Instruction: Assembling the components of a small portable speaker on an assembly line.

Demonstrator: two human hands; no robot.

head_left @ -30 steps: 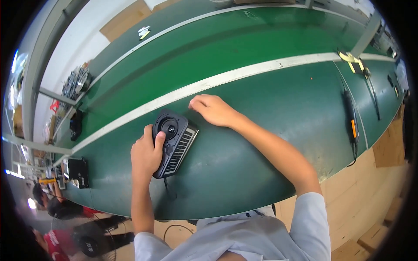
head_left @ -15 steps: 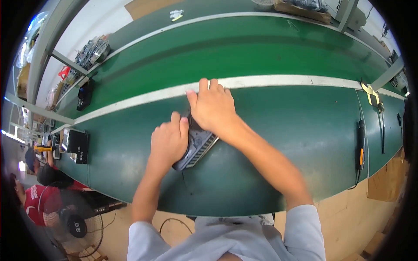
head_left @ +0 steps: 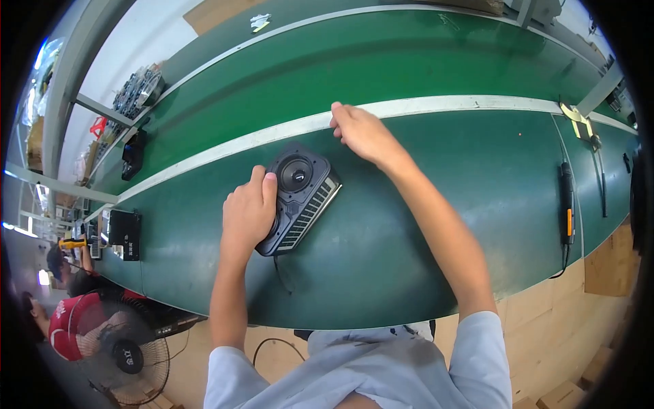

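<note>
My left hand is closed round the left side of a dark grey speaker, its thumb on the top face. A round speaker cone shows at the far end, and a slotted strip runs along the right side. Part of the near half is hidden behind my fingers. The speaker lies aslant above the green table, a thin dark cable trailing under its near end. Away from it, up and right by the white rail, my right hand hangs with curled fingers; whatever they might hold is hidden.
A white rail separates the table from a green conveyor belt. An orange-and-black tool with a cord and a yellowish caliper-like tool lie right. Left are a black box, a fan and a seated person.
My right hand has lifted off the speaker and moved right and away, uncovering the cone. The speaker, still in my left hand, has shifted slightly left and turned its top face more into view.
</note>
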